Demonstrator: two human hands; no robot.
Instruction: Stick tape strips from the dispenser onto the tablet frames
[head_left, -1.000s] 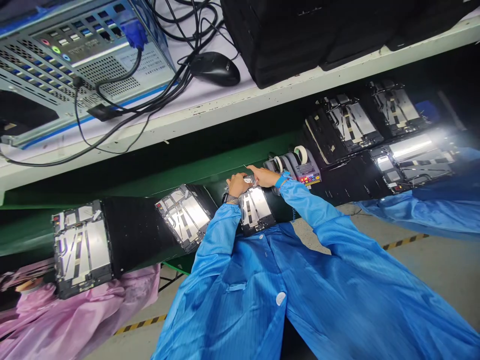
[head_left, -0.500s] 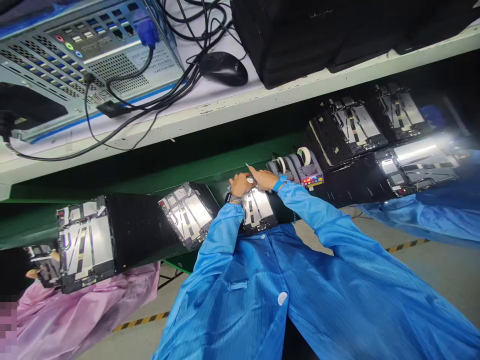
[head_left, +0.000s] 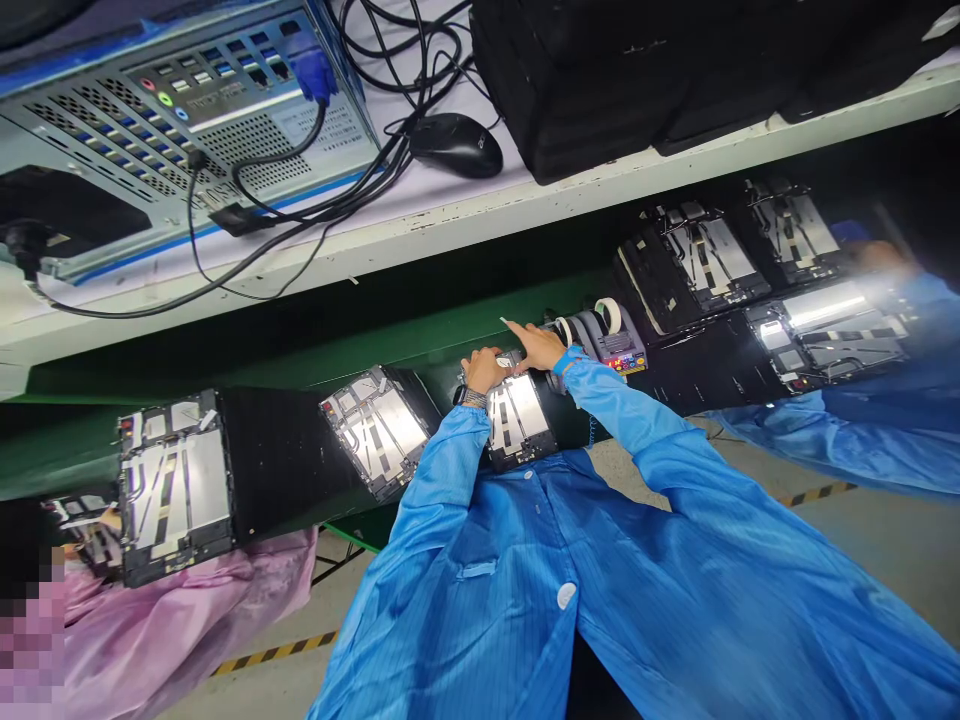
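Note:
My left hand [head_left: 484, 370] lies curled over the top edge of a metal tablet frame [head_left: 516, 422], which sits on a black sheet on the green belt. My right hand [head_left: 538, 345] reaches just past that edge, its fingertips pinching a thin white strip [head_left: 505, 321]. Close to my right hand stands a tape dispenser [head_left: 619, 345] with white rolls. Another open tablet frame [head_left: 379, 430] lies left of my hands, and a third [head_left: 174, 485] lies further left. My left hand hides part of the nearest frame's top edge.
A white shelf [head_left: 442, 215] above the belt carries a computer case [head_left: 187, 125], cables, a black mouse [head_left: 456, 145] and black cases. More tablet frames [head_left: 825, 330] lie at right, beside a co-worker's blue sleeve [head_left: 885, 400]. A pink sleeve [head_left: 180, 620] hangs at lower left.
My right hand has shifted up and to the right with the white strip. A co-worker's blurred hand has come into view at upper right. The whole scene has shifted slightly with my head.

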